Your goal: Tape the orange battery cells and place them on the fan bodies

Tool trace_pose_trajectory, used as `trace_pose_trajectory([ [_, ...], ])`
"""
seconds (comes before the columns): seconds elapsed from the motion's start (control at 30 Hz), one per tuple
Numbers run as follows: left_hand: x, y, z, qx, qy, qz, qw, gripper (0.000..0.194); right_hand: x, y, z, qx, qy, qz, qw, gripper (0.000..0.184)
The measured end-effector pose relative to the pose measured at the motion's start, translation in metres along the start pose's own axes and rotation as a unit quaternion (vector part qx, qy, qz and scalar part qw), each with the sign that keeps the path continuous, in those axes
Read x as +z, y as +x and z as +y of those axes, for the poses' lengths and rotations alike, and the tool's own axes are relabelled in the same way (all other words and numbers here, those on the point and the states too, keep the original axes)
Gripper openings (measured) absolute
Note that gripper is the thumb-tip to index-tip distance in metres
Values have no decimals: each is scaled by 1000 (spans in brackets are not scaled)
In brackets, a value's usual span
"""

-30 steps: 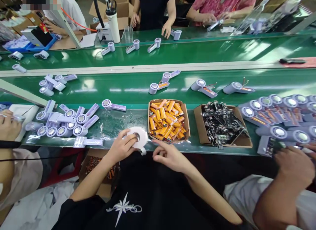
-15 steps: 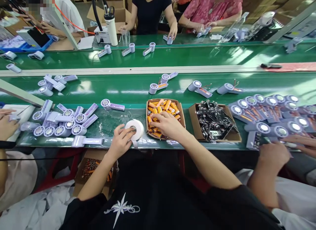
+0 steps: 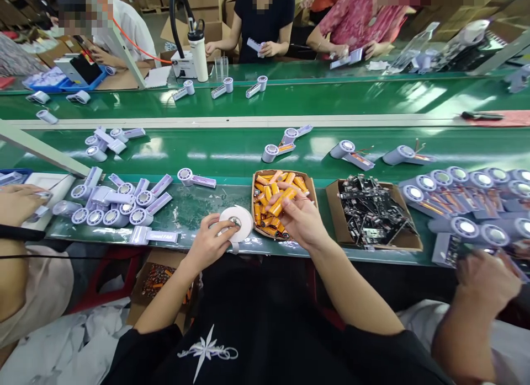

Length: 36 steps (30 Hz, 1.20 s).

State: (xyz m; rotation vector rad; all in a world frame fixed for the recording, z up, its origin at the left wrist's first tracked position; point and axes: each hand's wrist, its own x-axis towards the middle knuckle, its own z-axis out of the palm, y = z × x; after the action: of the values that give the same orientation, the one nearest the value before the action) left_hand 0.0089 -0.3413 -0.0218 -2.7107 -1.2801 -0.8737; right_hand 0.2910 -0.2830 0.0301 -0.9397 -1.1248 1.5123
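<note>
My left hand [image 3: 213,239] is closed on a roll of white tape [image 3: 245,222], its fingers hooked at the core; a loose tape end hangs off the lower side. Between the fingertips of my right hand [image 3: 304,219] is an orange battery [image 3: 283,202], tilted above a cardboard box [image 3: 316,206]. Many more orange batteries [image 3: 261,211] fill that box. The right hand covers the box's front right part.
A second cardboard box [image 3: 337,217] holds black circuit boards [image 3: 368,208]. Lilac handheld fans [image 3: 111,217] are heaped at left, and opened fan bodies [image 3: 464,225] at right beside a co-worker's hand [image 3: 488,283]. Across the green belt [image 3: 223,148] other people handle fans.
My right hand has reached into the box of batteries, taken hold of one and lifted it a little. My left hand has stayed on the tape roll.
</note>
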Motion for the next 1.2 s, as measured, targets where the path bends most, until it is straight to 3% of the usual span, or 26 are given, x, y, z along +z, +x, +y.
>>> trace_pose_trajectory([
  [0.23,-14,10,5,87,52,0,995,41,-10,-14,-19,62,-203,-116,970,47],
  [0.33,-18,12,5,129,57,-11,990,37,-16,-13,-25,64,-299,-195,932,58],
  [0.47,-24,21,10,193,68,-54,977,26,-18,-10,-25,72,-430,-286,853,64],
  [0.53,-26,26,15,211,76,-69,972,21,-20,-9,-22,75,-451,-309,834,67],
  [0.6,-28,30,19,218,83,-70,970,18,-22,-9,-17,78,-449,-313,833,68],
  [0.63,-28,31,21,217,88,-67,970,16,-22,-11,-12,82,-435,-301,845,67],
  [0.7,-28,32,25,200,104,-56,973,15,-15,-17,1,90,-354,-234,901,64],
  [0.77,-26,31,30,161,120,-35,979,20,2,-25,21,77,-191,-106,973,61],
  [0.8,-24,30,33,138,124,-22,982,23,13,-29,31,58,-95,-26,993,62],
  [0.87,-19,27,42,95,116,1,989,26,33,-33,46,13,63,116,991,65],
  [0.9,-16,25,48,77,102,11,992,28,39,-32,50,3,110,152,982,66],
  [0.97,-11,19,58,67,52,27,996,30,34,-23,45,-6,147,168,975,66],
  [1.07,-6,3,57,72,-6,-4,997,28,-12,-4,15,-101,146,207,962,60],
  [1.13,-6,-10,38,37,5,-57,998,32,-49,-3,-5,-181,147,278,932,53],
  [1.2,-6,-16,11,-22,26,-85,996,33,-77,-17,-13,-172,144,307,925,49],
])
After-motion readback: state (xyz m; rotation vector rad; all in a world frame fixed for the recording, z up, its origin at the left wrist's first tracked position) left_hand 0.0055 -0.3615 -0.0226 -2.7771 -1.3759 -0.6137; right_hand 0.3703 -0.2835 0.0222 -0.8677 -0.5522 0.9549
